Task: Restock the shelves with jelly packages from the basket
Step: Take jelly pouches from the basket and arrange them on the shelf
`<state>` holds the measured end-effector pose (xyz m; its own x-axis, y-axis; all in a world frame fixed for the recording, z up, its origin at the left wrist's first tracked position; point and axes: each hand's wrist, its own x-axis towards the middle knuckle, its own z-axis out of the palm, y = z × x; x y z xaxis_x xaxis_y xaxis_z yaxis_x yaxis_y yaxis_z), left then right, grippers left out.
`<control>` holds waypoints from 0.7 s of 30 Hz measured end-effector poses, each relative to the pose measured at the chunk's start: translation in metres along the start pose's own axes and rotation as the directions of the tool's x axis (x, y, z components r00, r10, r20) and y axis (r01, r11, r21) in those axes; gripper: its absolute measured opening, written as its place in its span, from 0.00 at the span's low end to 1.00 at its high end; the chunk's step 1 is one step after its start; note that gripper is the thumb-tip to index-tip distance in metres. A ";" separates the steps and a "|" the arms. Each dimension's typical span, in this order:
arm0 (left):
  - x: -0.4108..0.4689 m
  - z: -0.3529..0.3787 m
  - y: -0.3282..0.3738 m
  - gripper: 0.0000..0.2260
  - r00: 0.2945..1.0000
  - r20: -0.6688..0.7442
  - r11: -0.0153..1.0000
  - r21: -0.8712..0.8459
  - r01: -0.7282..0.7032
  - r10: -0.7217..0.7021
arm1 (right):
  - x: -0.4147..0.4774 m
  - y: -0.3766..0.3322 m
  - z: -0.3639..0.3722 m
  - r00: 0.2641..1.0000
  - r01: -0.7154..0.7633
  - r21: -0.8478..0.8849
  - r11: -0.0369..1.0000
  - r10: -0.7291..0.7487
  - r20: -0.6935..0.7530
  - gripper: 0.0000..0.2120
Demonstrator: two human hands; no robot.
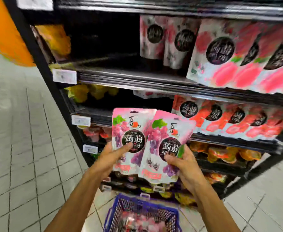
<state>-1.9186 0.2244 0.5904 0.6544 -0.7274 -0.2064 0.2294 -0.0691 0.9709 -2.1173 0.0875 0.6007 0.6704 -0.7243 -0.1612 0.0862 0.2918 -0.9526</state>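
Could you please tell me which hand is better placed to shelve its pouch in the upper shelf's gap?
Probably the left hand: its pink grape-print jelly pouch sits almost below the dark gap, while the right hand and its matching pouch sit further right.

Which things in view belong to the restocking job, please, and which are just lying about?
Job: left hand, right hand, left grape jelly pouch, right grape jelly pouch, blue basket, shelves.
Lying about: orange pillar, price tags, yellow snack bags.

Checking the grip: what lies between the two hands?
The left package and right package of grape jelly, overlapping, held by the left hand and right hand. Head view.
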 end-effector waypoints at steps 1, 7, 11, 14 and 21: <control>0.000 0.002 0.016 0.10 0.999 0.004 0.999 0.005 -0.044 0.044 | 0.000 -0.017 0.005 0.999 0.034 -0.015 0.999 -0.034 -0.016 0.30; 0.005 -0.004 0.093 0.14 0.974 0.057 0.972 0.070 -0.224 0.220 | 0.005 -0.088 0.039 0.972 0.215 -0.088 0.973 -0.222 -0.079 0.28; 0.017 -0.012 0.132 0.17 0.955 0.086 0.956 0.043 -0.289 0.284 | 0.007 -0.115 0.059 0.923 0.333 -0.116 0.936 -0.349 -0.163 0.28; 0.027 -0.022 0.151 0.19 0.938 0.117 0.941 0.058 -0.333 0.325 | 0.009 -0.128 0.073 0.891 0.366 -0.179 0.913 -0.399 -0.217 0.30; 0.047 -0.049 0.192 0.13 0.892 0.173 0.900 0.056 -0.432 0.418 | 0.016 -0.162 0.119 0.816 0.453 -0.248 0.856 -0.510 -0.272 0.26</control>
<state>-1.8082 0.2108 0.7612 0.5551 -0.7956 0.2425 -0.1171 0.2139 0.9698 -2.0329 0.1030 0.7832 0.3020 -0.9099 0.2844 0.1951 -0.2330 -0.9527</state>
